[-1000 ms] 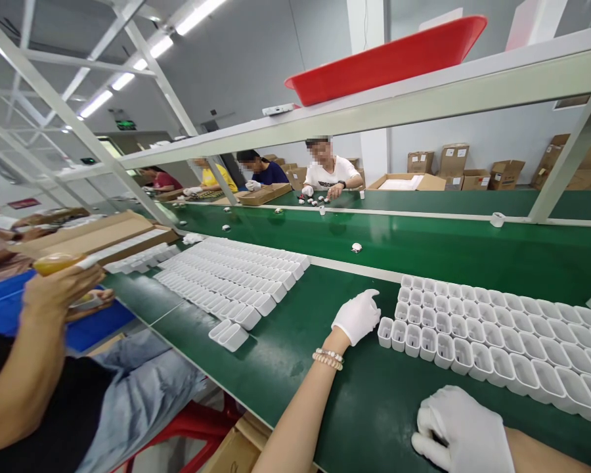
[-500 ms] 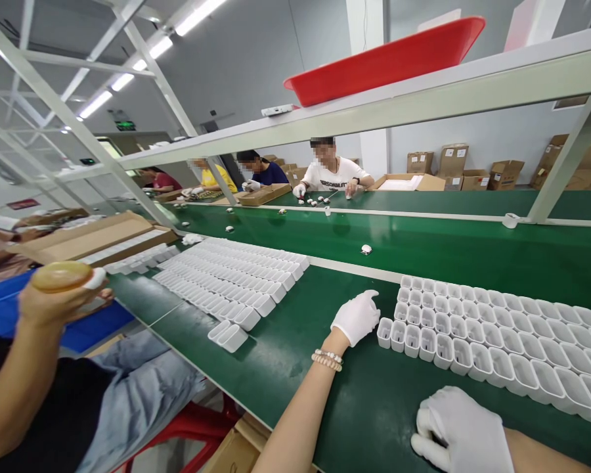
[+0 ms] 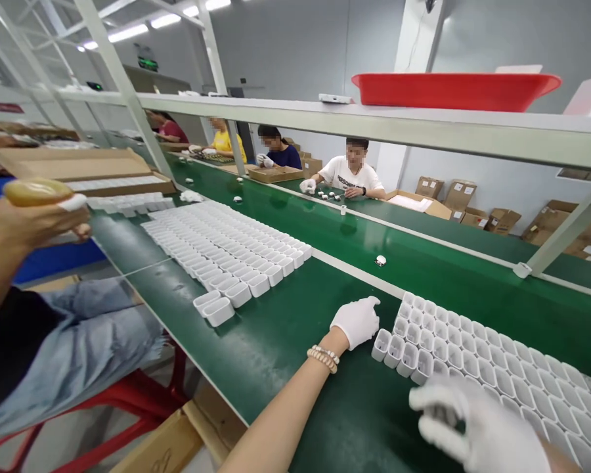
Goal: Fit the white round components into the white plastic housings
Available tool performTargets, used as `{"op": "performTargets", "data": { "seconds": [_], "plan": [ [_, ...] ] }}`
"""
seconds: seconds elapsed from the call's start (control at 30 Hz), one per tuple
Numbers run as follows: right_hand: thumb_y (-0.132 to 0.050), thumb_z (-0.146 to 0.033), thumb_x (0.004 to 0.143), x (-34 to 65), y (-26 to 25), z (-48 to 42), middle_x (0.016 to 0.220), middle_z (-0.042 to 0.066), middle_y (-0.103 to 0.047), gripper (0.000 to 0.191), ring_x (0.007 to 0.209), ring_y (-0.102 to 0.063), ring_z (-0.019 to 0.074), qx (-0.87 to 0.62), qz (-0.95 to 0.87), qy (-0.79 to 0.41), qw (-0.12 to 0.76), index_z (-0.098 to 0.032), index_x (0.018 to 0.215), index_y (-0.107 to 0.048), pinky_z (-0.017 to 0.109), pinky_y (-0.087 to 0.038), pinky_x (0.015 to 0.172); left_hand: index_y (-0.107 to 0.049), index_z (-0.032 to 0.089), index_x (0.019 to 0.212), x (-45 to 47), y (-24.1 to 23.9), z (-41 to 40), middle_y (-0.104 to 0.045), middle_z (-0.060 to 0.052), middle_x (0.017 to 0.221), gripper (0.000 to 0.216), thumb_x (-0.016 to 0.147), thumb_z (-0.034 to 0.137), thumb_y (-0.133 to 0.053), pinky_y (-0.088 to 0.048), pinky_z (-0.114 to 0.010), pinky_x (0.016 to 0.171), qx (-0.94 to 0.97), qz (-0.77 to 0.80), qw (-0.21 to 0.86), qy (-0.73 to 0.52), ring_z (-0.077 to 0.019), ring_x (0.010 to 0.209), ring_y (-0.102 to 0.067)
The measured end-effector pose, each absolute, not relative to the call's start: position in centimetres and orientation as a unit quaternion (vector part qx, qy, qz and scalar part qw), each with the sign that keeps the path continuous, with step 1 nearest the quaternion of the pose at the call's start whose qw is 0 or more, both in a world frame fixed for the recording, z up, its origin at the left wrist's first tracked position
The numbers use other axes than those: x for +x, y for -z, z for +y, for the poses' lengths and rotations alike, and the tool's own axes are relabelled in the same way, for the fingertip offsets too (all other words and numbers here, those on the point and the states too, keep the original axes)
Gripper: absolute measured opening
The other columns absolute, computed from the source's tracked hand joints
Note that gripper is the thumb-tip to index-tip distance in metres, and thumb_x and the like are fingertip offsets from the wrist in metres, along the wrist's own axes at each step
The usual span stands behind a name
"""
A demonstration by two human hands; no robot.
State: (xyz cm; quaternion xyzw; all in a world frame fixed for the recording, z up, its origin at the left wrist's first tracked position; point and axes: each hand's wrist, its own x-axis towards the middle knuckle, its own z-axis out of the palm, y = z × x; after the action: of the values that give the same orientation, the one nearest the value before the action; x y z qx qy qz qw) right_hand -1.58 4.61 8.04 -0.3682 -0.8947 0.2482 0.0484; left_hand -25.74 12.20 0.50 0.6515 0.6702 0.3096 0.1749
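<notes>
My left hand (image 3: 355,322), in a white glove, lies on the green table just left of the block of white plastic cups (image 3: 453,332). One finger stands out and the others bend loosely, with nothing visible in them. My right hand (image 3: 465,424), also gloved and blurred by motion, is over the near row of cups at the lower right. Its thumb and fingers are apart, with no object visible between them. It hides some of the cups. The cups stand upright in slanting rows, open tops up.
Another group of white cups (image 3: 236,253) covers the table to the left. A small white piece (image 3: 380,261) lies on the green belt (image 3: 423,266). A person at left holds a yellowish rounded object (image 3: 37,192). A shelf with a red tray (image 3: 453,90) crosses above; co-workers sit opposite.
The view has tilted and shifted. My right hand has moved up over the near cups, and its fingers have spread from a curl. My left hand stays beside the cups.
</notes>
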Motion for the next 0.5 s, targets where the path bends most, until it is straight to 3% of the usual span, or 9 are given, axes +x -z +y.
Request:
{"op": "performTargets", "data": {
  "seconds": [0.1, 0.2, 0.27, 0.37, 0.5],
  "plan": [
    [-0.040, -0.044, 0.095, -3.7, -12.4, 11.7, 0.094, 0.004, -0.068, 0.034, 0.084, -0.062, 0.0214, -0.368, -0.906, -0.200, 0.055, -0.026, 0.098, -0.069, 0.035, -0.050, 0.074, -0.065, 0.024, 0.108, -25.9, -0.8, 12.3, -0.072, -0.008, 0.084, 0.033, 0.076, 0.025, -0.060, -0.047, -0.032, 0.073, 0.654, 0.672, 0.178, -0.300, -0.0272, 0.081, -0.069],
    [-0.052, -0.032, 0.092, -7.3, -13.1, 20.4, 0.113, 0.008, -0.066, 0.031, 0.101, -0.061, 0.0225, -0.439, -0.881, -0.155, 0.078, -0.023, 0.119, -0.063, 0.036, -0.045, 0.093, -0.062, 0.024, 0.114, -26.0, -1.3, 12.1, -0.071, -0.007, 0.077, 0.036, 0.079, 0.028, -0.056, -0.047, -0.032, 0.075, 0.655, 0.669, 0.176, -0.304, -0.0271, 0.080, -0.069],
    [-0.058, -0.027, 0.089, -9.5, -11.8, 25.1, 0.114, 0.012, -0.065, 0.038, 0.098, -0.063, 0.0228, -0.468, -0.866, -0.162, 0.067, -0.017, 0.126, -0.058, 0.037, -0.047, 0.092, -0.059, 0.023, 0.119, -26.1, -1.5, 11.9, -0.070, -0.007, 0.076, 0.040, 0.080, 0.030, -0.055, -0.048, -0.034, 0.076, 0.658, 0.665, 0.171, -0.310, -0.0278, 0.079, -0.068],
    [-0.058, -0.033, 0.091, -12.0, -9.4, 29.2, 0.120, 0.011, -0.060, 0.036, 0.102, -0.061, 0.0222, -0.481, -0.855, -0.184, 0.062, -0.016, 0.123, -0.056, 0.044, -0.050, 0.089, -0.056, 0.023, 0.125, -26.2, -1.8, 11.7, -0.071, -0.009, 0.084, 0.045, 0.080, 0.028, -0.058, -0.048, -0.037, 0.079, 0.664, 0.654, 0.157, -0.326, -0.0289, 0.083, -0.068],
    [-0.056, -0.036, 0.093, -13.5, -7.8, 31.0, 0.121, 0.008, -0.059, 0.032, 0.103, -0.060, 0.0229, -0.472, -0.849, -0.221, 0.084, -0.016, 0.118, -0.058, 0.042, -0.052, 0.087, -0.058, 0.023, 0.120, -26.3, -1.7, 11.8, -0.070, -0.011, 0.095, 0.035, 0.085, 0.027, -0.059, -0.049, -0.037, 0.083, 0.677, 0.635, 0.137, -0.345, -0.0249, 0.089, -0.065]
  ]
}}
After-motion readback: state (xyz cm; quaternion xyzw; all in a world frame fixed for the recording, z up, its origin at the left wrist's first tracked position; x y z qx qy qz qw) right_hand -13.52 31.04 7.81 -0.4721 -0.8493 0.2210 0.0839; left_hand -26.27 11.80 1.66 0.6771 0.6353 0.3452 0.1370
